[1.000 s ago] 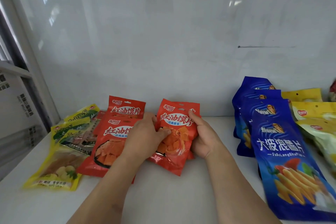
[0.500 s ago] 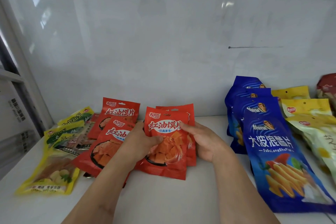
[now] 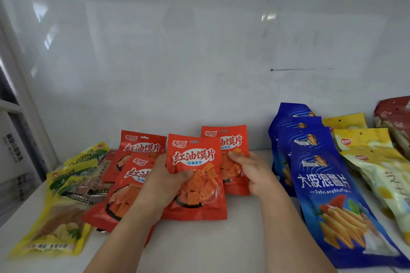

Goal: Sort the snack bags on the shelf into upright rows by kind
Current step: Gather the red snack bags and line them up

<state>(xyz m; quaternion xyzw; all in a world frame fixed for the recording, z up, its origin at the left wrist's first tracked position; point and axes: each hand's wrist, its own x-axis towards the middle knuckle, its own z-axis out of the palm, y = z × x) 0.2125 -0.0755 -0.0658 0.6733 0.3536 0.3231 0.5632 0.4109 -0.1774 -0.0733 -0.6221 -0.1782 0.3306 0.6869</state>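
A red snack bag (image 3: 197, 162) stands upright at the shelf's middle, with my left hand (image 3: 164, 182) gripping its lower left side. Just behind and to its right a second red bag (image 3: 230, 139) stands upright, held at its lower part by my right hand (image 3: 250, 173). Two more red bags lean one behind the other on the left: a front one (image 3: 126, 186) and a back one (image 3: 142, 146). Yellow-green bags (image 3: 66, 186) lie overlapping at the far left. Blue chip bags (image 3: 326, 186) lean in a row on the right.
Yellow bags (image 3: 363, 142) lean in a row beyond the blue ones, with a dark red bag (image 3: 397, 117) at the far right. The white shelf floor (image 3: 244, 239) shows bare in front of my arms. The white back wall (image 3: 199, 73) rises behind; a frame post stands at the left.
The two red bags in my hands have slid apart: the front one moved left and stands upright, the rear one shows more to its right. The view shifted slightly.
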